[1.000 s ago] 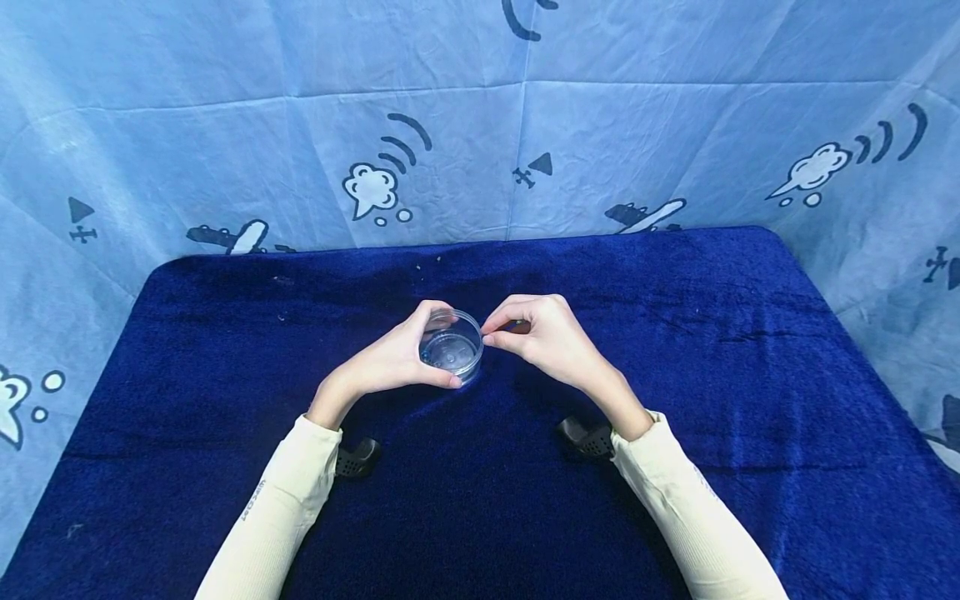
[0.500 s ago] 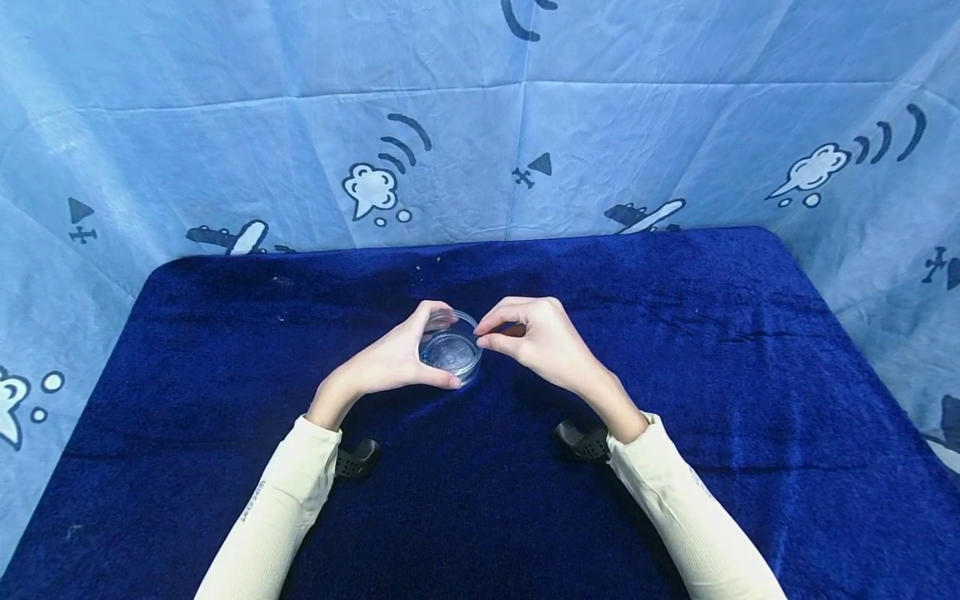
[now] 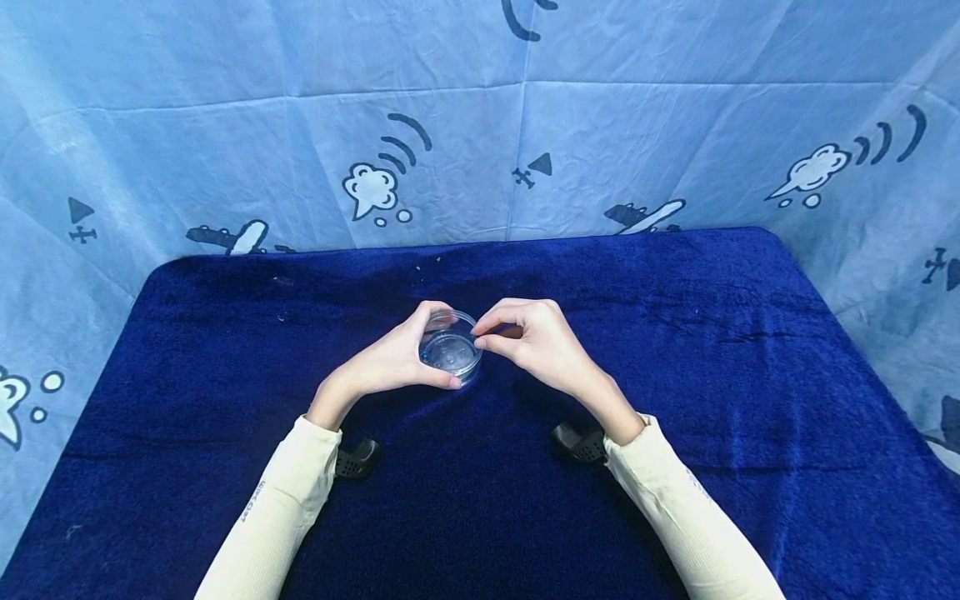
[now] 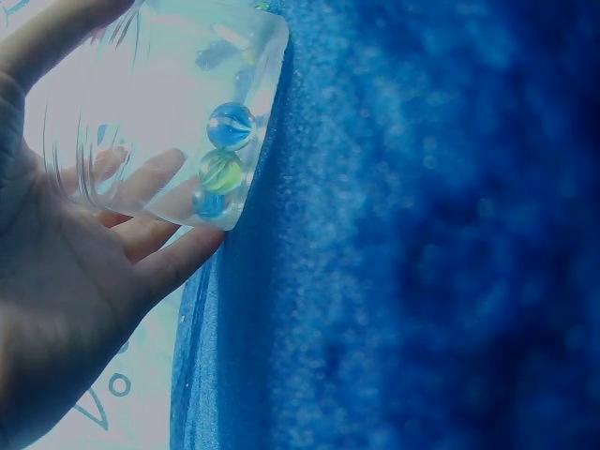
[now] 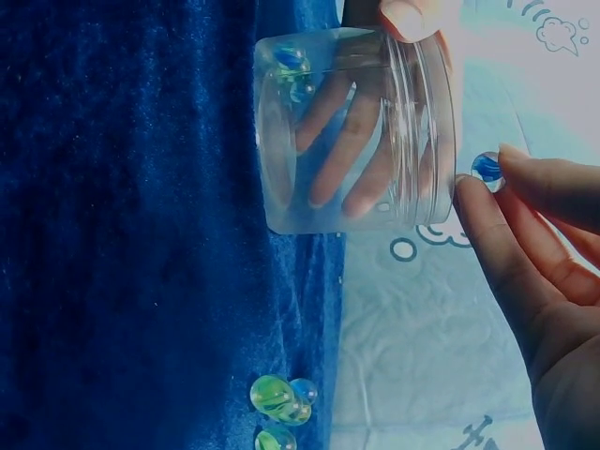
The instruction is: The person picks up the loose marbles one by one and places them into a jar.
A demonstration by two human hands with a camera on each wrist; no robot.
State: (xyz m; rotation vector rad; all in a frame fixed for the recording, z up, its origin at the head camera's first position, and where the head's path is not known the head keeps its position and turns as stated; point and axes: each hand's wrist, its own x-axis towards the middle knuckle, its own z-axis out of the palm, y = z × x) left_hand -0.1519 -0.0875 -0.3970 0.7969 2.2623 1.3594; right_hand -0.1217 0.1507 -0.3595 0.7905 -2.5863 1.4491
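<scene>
A clear plastic jar (image 3: pixel 453 355) with a ridged, lidless mouth stands on the blue cloth. My left hand (image 3: pixel 392 353) grips it round the side, thumb in front and fingers behind. Several marbles lie at its bottom, among them a blue marble (image 4: pixel 231 126) and a yellow-green marble (image 4: pixel 221 172). Thumb and forefinger of my right hand (image 3: pixel 542 340) pinch a clear marble with blue inside (image 5: pixel 487 169), just outside the jar's rim in the right wrist view. From the head view that marble is hidden by the fingertips.
On the cloth beside the jar lie several loose marbles, including a green marble (image 5: pixel 273 397); the right hand hides them in the head view. A dark blue plush cloth (image 3: pixel 465 517) covers the table. Behind it hangs a light blue printed curtain (image 3: pixel 465 167).
My right hand has shifted slightly left, to the jar's rim. The left hand and the jar have stayed in place.
</scene>
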